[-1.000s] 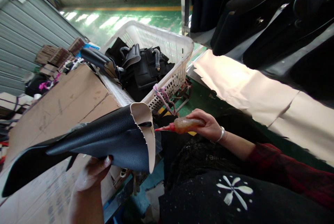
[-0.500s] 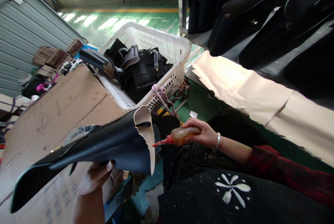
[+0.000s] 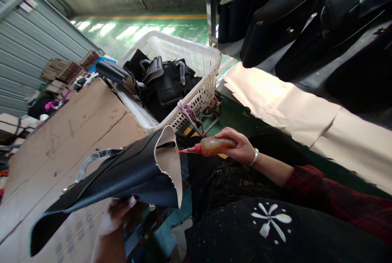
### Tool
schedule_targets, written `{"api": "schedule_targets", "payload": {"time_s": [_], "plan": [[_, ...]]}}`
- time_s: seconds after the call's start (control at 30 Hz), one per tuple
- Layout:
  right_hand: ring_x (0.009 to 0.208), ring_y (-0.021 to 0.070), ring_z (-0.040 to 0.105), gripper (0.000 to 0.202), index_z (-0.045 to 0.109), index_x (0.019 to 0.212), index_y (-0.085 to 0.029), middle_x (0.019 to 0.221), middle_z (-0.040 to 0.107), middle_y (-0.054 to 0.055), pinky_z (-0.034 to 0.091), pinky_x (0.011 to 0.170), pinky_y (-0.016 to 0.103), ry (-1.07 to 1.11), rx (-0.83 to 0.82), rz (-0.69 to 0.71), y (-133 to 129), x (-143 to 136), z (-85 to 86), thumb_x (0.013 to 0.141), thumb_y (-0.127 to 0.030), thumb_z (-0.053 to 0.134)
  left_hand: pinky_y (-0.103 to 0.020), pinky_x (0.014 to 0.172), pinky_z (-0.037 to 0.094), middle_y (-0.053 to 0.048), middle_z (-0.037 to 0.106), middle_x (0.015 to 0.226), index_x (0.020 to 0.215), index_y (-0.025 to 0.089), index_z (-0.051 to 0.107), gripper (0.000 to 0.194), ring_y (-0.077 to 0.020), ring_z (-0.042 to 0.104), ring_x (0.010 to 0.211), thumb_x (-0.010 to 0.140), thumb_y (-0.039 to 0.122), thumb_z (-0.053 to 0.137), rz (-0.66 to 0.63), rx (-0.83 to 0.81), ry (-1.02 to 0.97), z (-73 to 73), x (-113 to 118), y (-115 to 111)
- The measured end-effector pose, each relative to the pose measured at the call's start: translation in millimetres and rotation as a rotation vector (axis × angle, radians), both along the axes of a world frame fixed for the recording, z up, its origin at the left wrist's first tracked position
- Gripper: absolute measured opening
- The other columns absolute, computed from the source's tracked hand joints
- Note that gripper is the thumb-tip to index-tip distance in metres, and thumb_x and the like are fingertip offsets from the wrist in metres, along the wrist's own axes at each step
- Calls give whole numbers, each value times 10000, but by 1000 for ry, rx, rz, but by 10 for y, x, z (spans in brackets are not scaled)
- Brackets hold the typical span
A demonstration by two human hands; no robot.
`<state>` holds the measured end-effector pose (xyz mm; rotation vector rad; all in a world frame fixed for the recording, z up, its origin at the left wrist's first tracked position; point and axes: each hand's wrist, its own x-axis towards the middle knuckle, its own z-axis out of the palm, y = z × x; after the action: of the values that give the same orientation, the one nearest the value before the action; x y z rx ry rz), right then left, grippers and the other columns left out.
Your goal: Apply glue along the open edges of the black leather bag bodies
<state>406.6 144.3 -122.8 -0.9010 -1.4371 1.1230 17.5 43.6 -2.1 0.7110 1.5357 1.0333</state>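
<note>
A black leather handbag (image 3: pixel 122 173) lies on its side in the air, its beige-lined open end facing right. From below, my left hand (image 3: pixel 118 214) grips it, thumb on the near panel and the other fingers mostly hidden beneath. The bag's handle (image 3: pixel 96 159) is wrapped in clear plastic. My right hand (image 3: pixel 240 146) is closed around a squeeze bottle (image 3: pixel 214 147) with amber contents and a red pointed nozzle. The nozzle tip is at the upper right rim of the bag's open end; whether it touches cannot be made out.
Cardboard (image 3: pixel 73 132) covers the table at left. Behind it stands a white plastic basket (image 3: pixel 199 91) holding several black bags. Black bags (image 3: pixel 275 26) fill a rack at upper right, above beige sheeting (image 3: pixel 284 108). Stacked bundles (image 3: pixel 61 69) sit far left.
The bottle's nozzle has moved up along the edge of the bag's open end. The bag has turned slightly, showing more of its handle and lining.
</note>
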Motion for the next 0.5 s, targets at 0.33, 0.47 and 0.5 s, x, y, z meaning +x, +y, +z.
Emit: {"api": "schedule_targets", "payload": {"time_s": [0.33,0.47,0.5], "plan": [[732,185,626,296,700,1044,-218,918,658,72,546,645,305,-40,34,-58,-78,-110,37,815,-377,797,-567,907,598,-71,784,824,839,272,814,357,-379,742,952,520,337,961,17,-69,25,26,-65,-267],[776,201,635,265,711,1026,-232,899,665,69,554,666,313,-34,68,-49,-129,-175,42,817,-374,790,-476,829,634,-44,790,846,799,283,814,294,-332,754,872,547,334,956,71,-71,71,30,-118,-341],[790,205,639,276,707,1028,-234,905,669,70,556,676,318,-24,46,-76,-131,-189,27,816,-388,792,-433,813,637,-34,789,842,781,279,810,270,-307,755,847,557,332,953,98,-45,98,28,-122,-367]]}}
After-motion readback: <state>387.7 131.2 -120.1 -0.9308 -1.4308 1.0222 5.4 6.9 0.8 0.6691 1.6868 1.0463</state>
